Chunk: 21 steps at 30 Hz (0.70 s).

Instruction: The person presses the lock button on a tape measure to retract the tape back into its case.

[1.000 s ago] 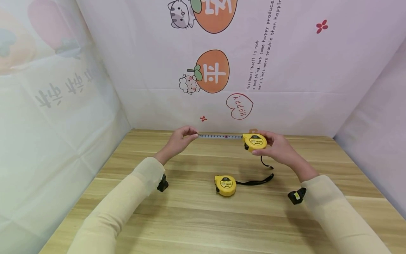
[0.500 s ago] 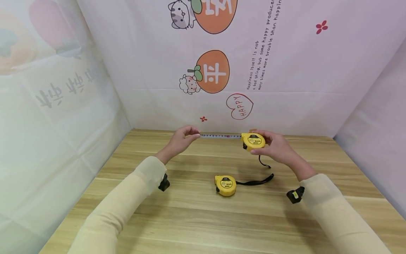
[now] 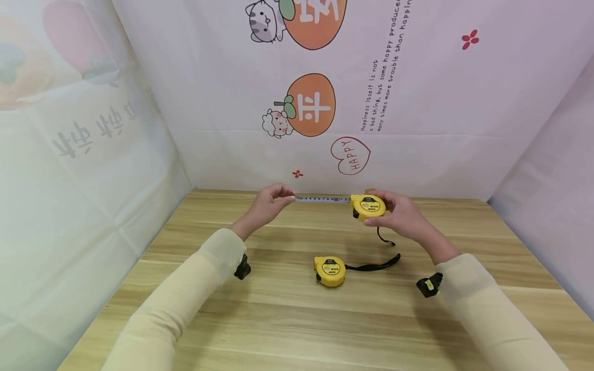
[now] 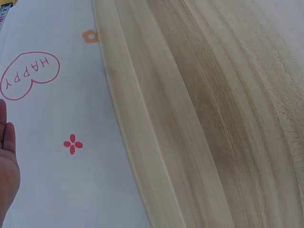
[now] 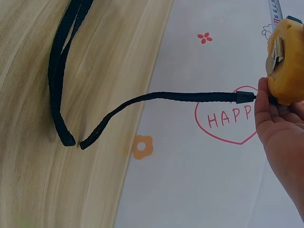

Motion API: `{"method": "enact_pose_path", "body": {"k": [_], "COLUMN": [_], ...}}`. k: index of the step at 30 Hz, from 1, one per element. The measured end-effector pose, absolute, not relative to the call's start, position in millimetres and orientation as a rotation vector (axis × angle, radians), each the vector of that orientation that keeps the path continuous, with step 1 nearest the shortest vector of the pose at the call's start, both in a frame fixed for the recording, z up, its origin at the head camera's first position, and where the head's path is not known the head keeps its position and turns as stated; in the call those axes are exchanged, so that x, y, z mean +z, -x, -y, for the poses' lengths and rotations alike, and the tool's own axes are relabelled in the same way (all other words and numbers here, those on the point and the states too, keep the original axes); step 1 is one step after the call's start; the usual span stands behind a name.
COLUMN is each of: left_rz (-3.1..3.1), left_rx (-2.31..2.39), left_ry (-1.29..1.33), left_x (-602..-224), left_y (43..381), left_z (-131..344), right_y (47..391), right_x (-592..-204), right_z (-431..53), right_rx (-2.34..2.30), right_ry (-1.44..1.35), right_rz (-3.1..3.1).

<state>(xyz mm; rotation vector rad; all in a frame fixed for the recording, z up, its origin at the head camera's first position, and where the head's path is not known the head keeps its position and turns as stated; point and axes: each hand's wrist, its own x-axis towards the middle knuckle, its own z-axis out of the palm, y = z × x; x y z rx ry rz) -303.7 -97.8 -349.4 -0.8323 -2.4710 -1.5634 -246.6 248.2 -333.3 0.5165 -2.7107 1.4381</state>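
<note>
My right hand [image 3: 402,216] grips a yellow tape measure [image 3: 368,206] above the table's back edge. Its black wrist strap [image 5: 180,97] dangles from the case in the right wrist view. A white blade [image 3: 324,199] with printed numbers runs leftward out of the case. At the far end my left hand [image 3: 268,206] pinches the blade's tip between thumb and fingers, which cover the end itself. In the left wrist view only part of that hand [image 4: 6,164] shows at the left edge. A second yellow tape measure [image 3: 330,271] lies on the table with its black strap [image 3: 374,266] stretched right.
The wooden table [image 3: 287,330] reaches back to a white printed cloth wall [image 3: 417,165]. More cloth hangs on the left side [image 3: 93,170] and right side [image 3: 557,144]. Black wrist cameras sit under both sleeves.
The stretch of blade between the hands has become shorter. My left hand has shifted slightly right, and my right hand with the tape measure slightly left. The second tape measure has not moved.
</note>
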Motion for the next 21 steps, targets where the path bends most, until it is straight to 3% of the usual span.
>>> {"method": "enact_pose_path", "body": {"k": [21], "left_rz": [2.466], "left_rx": [-1.567], "left_ry": [0.834], "left_x": [-346.6], "left_y": [301.7], "left_z": [87.0], "right_y": [246.8], "right_x": [-331.1], "right_z": [-245.6], "right_rx": [1.458], "right_ry": [-0.489], "right_rz": [2.728]}}
